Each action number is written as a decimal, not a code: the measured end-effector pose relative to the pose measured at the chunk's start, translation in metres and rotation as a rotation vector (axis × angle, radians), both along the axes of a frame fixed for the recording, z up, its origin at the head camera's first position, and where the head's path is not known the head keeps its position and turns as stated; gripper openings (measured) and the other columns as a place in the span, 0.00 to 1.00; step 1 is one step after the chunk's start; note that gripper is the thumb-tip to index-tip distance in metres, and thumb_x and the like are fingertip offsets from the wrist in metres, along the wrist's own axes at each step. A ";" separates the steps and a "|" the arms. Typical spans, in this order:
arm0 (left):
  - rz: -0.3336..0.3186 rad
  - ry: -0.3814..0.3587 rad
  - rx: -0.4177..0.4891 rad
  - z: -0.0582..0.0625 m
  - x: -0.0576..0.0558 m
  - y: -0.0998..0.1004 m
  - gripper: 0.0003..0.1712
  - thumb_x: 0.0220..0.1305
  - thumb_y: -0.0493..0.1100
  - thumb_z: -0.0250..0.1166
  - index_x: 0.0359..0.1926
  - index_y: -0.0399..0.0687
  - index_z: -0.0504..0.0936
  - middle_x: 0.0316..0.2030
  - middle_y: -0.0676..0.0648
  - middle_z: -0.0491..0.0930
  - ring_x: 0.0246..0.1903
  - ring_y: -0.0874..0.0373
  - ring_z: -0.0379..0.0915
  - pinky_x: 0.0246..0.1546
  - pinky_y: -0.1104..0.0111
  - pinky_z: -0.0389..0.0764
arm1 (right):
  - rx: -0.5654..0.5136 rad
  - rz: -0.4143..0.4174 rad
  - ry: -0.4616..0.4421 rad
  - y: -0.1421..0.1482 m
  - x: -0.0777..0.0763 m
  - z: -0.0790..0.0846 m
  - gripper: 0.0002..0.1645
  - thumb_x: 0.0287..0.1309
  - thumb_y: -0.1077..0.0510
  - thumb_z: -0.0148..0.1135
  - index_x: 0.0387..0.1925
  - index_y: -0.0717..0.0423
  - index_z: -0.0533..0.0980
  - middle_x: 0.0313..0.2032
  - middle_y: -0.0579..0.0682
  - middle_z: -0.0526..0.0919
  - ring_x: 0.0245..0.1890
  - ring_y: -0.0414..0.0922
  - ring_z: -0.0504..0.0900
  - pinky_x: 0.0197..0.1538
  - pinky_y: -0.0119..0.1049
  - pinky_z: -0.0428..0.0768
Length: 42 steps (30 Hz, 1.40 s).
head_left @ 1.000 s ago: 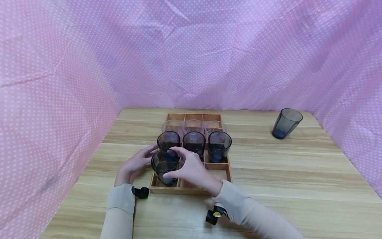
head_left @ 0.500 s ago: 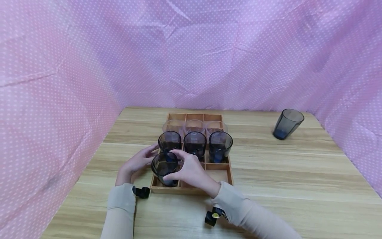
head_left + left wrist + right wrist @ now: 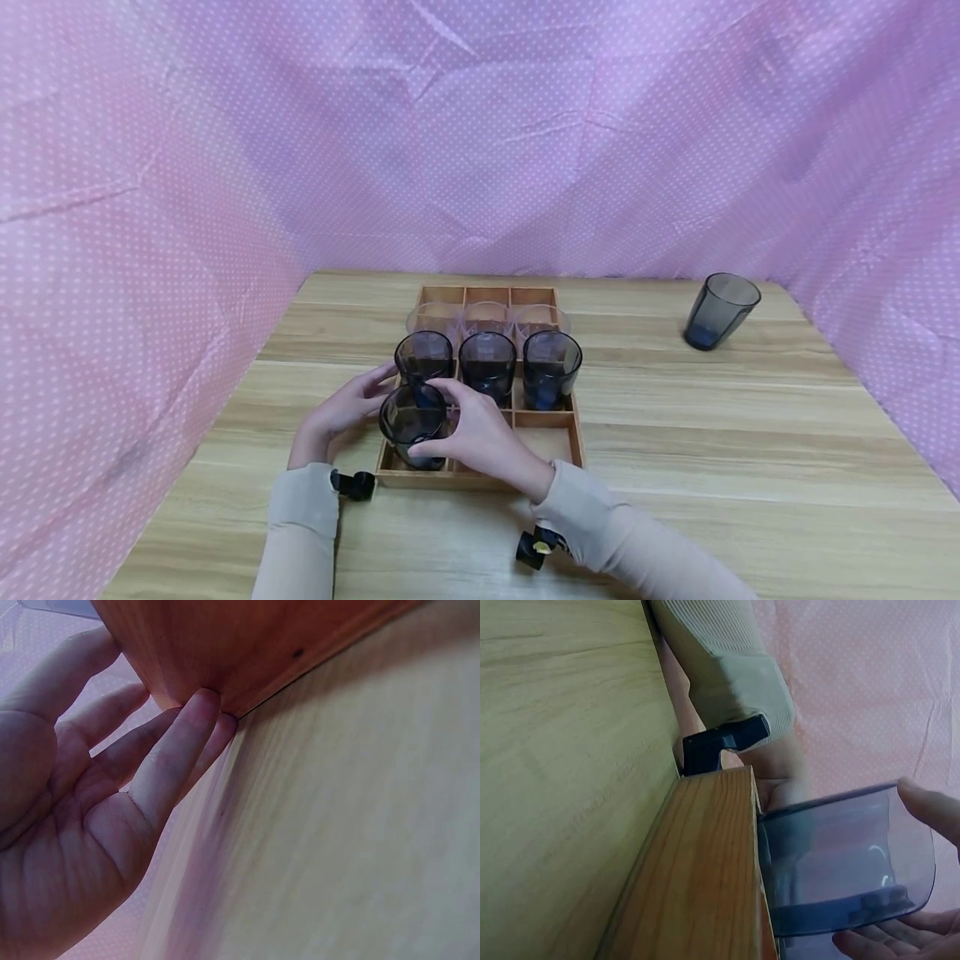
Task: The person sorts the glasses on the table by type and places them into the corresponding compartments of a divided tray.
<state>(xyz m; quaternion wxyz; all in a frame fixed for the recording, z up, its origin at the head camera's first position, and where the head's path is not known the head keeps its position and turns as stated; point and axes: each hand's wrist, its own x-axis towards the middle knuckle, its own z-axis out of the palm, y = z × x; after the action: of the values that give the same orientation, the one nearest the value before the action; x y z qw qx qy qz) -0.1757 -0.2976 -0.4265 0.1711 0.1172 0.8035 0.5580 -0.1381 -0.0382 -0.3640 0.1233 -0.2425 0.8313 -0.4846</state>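
Note:
A wooden divided box (image 3: 543, 444) stands on the table. In its front left compartment sits a smoky dark drinking glass (image 3: 401, 417), also seen upright in the box in the right wrist view. My right hand (image 3: 483, 433) holds this glass near its rim (image 3: 919, 900), thumb on the near side and fingers on the far side. My left hand (image 3: 341, 412) rests against the box's left side, partly hidden behind the glasses. In the left wrist view its extended fingers (image 3: 169, 765) touch the lower edge of the box wall (image 3: 217, 645).
Three dark glasses (image 3: 487, 367) fill the row behind, and three clear glasses (image 3: 542, 318) stand in the row beyond. Another dark glass (image 3: 720, 312) stands alone at the table's back right. Pink dotted cloth (image 3: 480, 167) hangs around the table (image 3: 712, 433).
The held glass has settled slightly lower in the front left compartment, and my right hand has come down a little with it. My left hand stays in place.

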 end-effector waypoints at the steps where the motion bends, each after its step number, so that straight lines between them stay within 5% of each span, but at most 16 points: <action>1: 0.002 -0.001 0.004 0.000 0.000 0.000 0.42 0.70 0.45 0.58 0.76 0.41 0.47 0.75 0.34 0.47 0.71 0.33 0.51 0.68 0.44 0.61 | 0.002 -0.004 0.002 0.000 0.001 0.000 0.51 0.39 0.45 0.80 0.65 0.49 0.68 0.57 0.49 0.80 0.47 0.44 0.83 0.49 0.39 0.83; 12: 0.002 0.002 0.011 -0.002 -0.001 0.001 0.42 0.70 0.44 0.58 0.76 0.40 0.47 0.75 0.34 0.46 0.71 0.34 0.51 0.67 0.47 0.63 | -0.074 -0.010 0.001 0.016 0.004 0.001 0.45 0.42 0.53 0.79 0.63 0.55 0.69 0.60 0.51 0.78 0.60 0.47 0.77 0.60 0.42 0.78; 24: -0.007 0.006 0.004 -0.004 -0.001 -0.001 0.42 0.70 0.44 0.58 0.76 0.39 0.45 0.75 0.33 0.45 0.71 0.34 0.49 0.64 0.67 0.68 | -0.166 -0.015 -0.012 0.057 0.003 0.014 0.42 0.44 0.59 0.77 0.62 0.59 0.69 0.61 0.57 0.77 0.62 0.51 0.76 0.60 0.40 0.78; 34: 0.001 -0.012 0.002 -0.001 0.000 0.000 0.42 0.70 0.43 0.57 0.76 0.39 0.45 0.75 0.33 0.44 0.72 0.33 0.48 0.68 0.46 0.61 | -0.206 -0.040 0.028 0.090 0.002 0.017 0.40 0.44 0.64 0.76 0.61 0.62 0.70 0.60 0.61 0.77 0.61 0.56 0.76 0.60 0.43 0.78; 42: 0.001 -0.007 -0.007 -0.002 0.000 -0.001 0.41 0.70 0.43 0.57 0.76 0.40 0.46 0.75 0.33 0.45 0.71 0.32 0.49 0.68 0.43 0.59 | -0.205 -0.067 0.004 0.110 0.002 0.014 0.39 0.46 0.65 0.75 0.61 0.64 0.69 0.60 0.63 0.76 0.62 0.60 0.74 0.61 0.44 0.77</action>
<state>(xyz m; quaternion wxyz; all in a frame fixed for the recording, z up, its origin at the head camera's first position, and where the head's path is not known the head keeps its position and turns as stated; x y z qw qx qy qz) -0.1754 -0.2990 -0.4289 0.1740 0.1141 0.8048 0.5558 -0.1365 0.0721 -0.3497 0.0801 -0.2268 0.7852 -0.5706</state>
